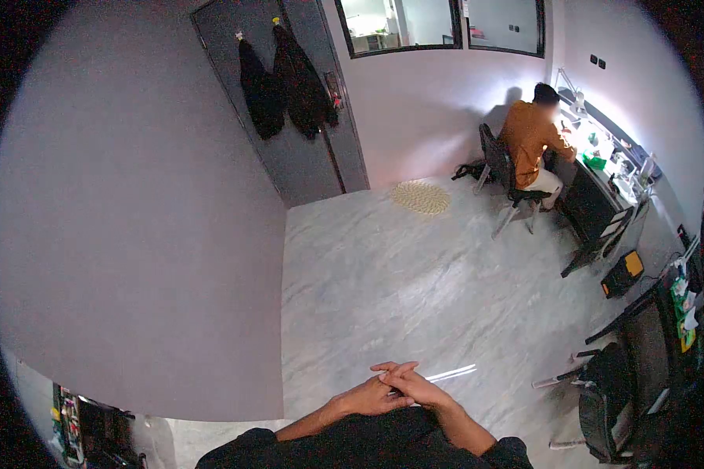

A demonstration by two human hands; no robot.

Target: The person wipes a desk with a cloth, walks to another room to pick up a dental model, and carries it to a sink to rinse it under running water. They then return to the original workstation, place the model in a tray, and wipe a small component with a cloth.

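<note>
The left hand (374, 397) and right hand (421, 387) meet in front of the black shirt (383, 442), fingers loosely laced—neither spread wide nor balled into fists. No object shows in either; whether something small sits between the palms, I cannot tell. For a hold like this, slack fingers, soft wrists and forearms angled evenly inward look best, since squeezing would only strain the knuckles.

The nearest thing to both hands is that shirt, just behind them on the wearer's side. Beyond them spreads the marble-patterned floor (352, 289). Well apart to the right stands a black chair (597, 422) by a dark desk (648, 344), with a black-and-orange case (623, 274) farther along. Farther ahead lie a round woven mat (421, 198) and—at a brightly lit workbench (594, 205)—a seated person (524, 137). Dark garments (299, 82) hang on the grey door (289, 160), ahead and to the left.
</note>
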